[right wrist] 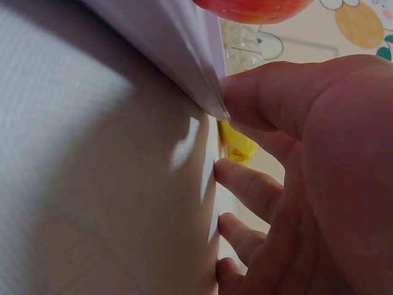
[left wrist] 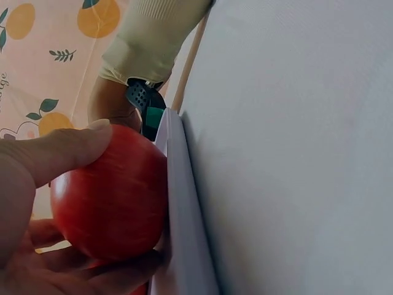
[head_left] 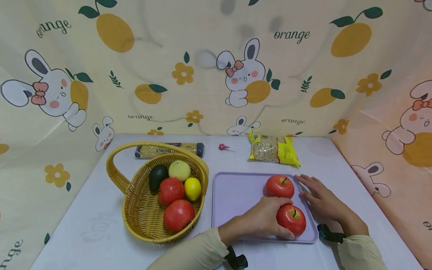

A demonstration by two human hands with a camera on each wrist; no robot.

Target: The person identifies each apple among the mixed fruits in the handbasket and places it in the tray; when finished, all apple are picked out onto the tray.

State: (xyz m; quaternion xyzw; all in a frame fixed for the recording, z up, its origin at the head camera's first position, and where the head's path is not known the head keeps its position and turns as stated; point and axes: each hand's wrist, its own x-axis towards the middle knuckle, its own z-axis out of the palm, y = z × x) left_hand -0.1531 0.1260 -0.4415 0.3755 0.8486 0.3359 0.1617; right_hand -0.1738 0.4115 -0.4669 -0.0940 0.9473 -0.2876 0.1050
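My left hand (head_left: 263,219) grips the nearer red apple (head_left: 293,221) on the lavender tray (head_left: 236,187), thumb on its near side and fingers on the far side. In the left wrist view this apple (left wrist: 113,196) sits right at the tray's rim (left wrist: 178,184). Another red apple (head_left: 280,186) stands just behind it, by the tray's far right corner. At the tray's right edge lies my right hand (head_left: 324,202), fingers spread. The right wrist view has its thumb (right wrist: 264,95) against the tray rim and its other fingertips down on the white tabletop.
Left of the tray, a wicker basket (head_left: 141,217) with a tall handle holds red fruit, a yellow lemon (head_left: 192,189), a pale green fruit (head_left: 179,171) and a dark avocado (head_left: 158,177). Behind are a spaghetti pack (head_left: 168,150), a lollipop (head_left: 222,147) and a yellow bag (head_left: 273,150).
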